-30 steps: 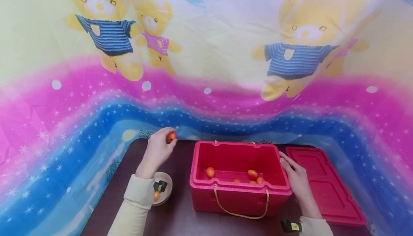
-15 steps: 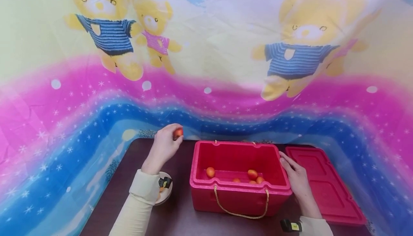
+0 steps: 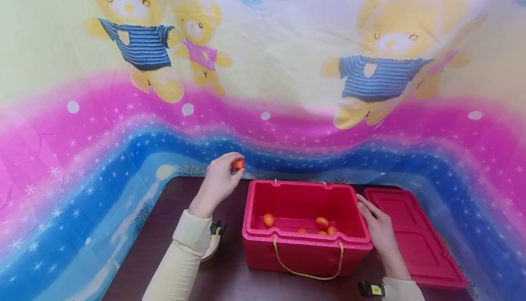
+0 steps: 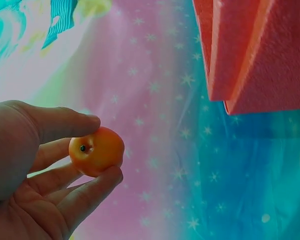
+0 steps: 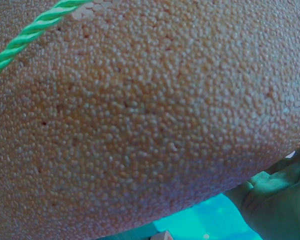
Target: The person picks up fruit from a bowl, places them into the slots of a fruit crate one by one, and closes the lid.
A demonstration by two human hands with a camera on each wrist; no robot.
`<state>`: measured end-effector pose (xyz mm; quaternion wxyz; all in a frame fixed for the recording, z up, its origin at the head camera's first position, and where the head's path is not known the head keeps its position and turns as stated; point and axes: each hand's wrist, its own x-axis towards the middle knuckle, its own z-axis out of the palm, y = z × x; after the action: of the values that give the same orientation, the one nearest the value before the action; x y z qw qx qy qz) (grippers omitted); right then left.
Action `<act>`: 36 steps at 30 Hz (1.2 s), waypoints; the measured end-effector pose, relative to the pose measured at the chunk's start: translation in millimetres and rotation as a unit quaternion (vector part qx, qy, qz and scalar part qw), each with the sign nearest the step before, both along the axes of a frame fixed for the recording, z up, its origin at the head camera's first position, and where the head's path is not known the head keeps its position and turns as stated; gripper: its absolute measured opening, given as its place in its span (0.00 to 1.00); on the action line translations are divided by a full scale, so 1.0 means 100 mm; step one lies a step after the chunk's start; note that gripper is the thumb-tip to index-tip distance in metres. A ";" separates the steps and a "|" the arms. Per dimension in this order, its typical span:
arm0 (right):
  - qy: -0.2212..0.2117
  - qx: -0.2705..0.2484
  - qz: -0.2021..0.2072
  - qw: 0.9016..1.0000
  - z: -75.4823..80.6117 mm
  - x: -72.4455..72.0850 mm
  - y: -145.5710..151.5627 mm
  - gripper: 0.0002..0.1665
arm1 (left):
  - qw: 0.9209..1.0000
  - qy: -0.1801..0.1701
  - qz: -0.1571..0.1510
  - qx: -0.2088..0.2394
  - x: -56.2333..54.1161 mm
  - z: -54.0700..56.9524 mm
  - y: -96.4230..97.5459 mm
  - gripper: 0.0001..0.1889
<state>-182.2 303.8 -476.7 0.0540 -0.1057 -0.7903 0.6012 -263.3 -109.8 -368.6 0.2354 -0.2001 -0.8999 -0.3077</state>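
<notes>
My left hand [image 3: 222, 178] pinches a small round orange-red fruit [image 3: 238, 164] between thumb and fingers, beyond the table's back edge in the head view and just left of the box. In the left wrist view, this fruit [image 4: 96, 151] shows a dimple with a dark stem spot. Lidless, the red foam box [image 3: 308, 246] has several similar fruits [image 3: 322, 223] on its floor. My right hand [image 3: 380, 228] rests against the box's right end, fingers fairly straight along the wall near the rim. In the right wrist view, the box wall [image 5: 150, 125] fills most of the picture.
A pale bowl [image 3: 211, 248] is half hidden behind my left sleeve. The red lid [image 3: 419, 237] lies on the dark table [image 3: 164, 237] right of the box. A rope handle [image 3: 306, 273] hangs at the box's front. Behind stands a bear-print cloth [image 3: 263, 145].
My left hand has moved right and slightly up toward the box with the fruit, and its sleeve now covers more of the bowl. The right hand and the box stay in place.
</notes>
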 end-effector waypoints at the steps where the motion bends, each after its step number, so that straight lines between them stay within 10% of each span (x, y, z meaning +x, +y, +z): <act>1: 0.000 0.000 0.000 1.000 0.00 0.00 0.00 0.41 | 1.000 -0.002 -0.003 0.001 0.00 0.00 0.02 0.19; 36: -0.011 0.011 0.001 1.000 0.00 0.00 0.00 0.40 | 0.993 -0.058 -0.103 -0.013 0.00 0.01 0.48 0.19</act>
<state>-182.4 303.8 -476.5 0.0461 -0.1112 -0.7975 0.5912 -263.8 -62.0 -367.8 0.1472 -0.2769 -0.8905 -0.3297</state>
